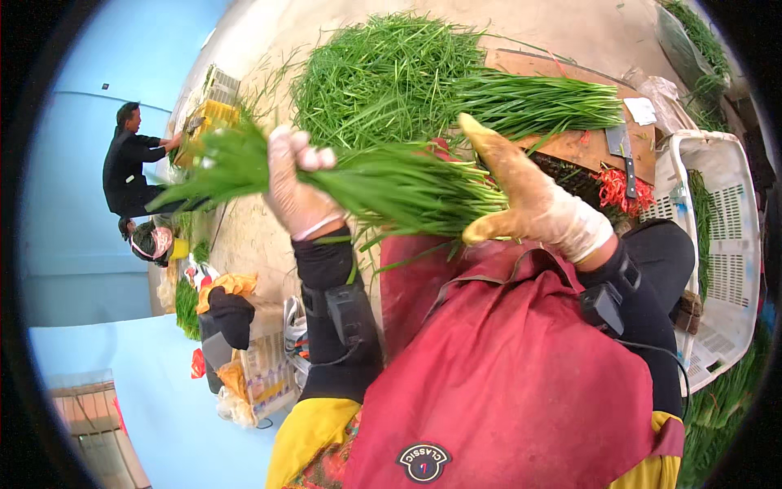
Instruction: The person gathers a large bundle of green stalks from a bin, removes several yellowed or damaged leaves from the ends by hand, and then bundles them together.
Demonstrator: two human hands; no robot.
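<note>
A bunch of garlic chives lies sideways in front of me, its leafy tips blurred at the left. My left hand, in a thin whitish glove, is closed around the bunch toward its leafy end. At the cut ends on the right, my right hand is open, thumb and fingers spread wide apart, its glove stained yellow. Its palm faces the stem ends; whether it touches them I cannot tell. Beyond my hands, a big loose heap of chives covers the floor, and a neat pile of chives rests on a wooden board.
On the board's right lie a cleaver, a white paper and red ties. A white plastic crate stands at my right. Another person works at a yellow crate far left. Bags sit nearer, at left.
</note>
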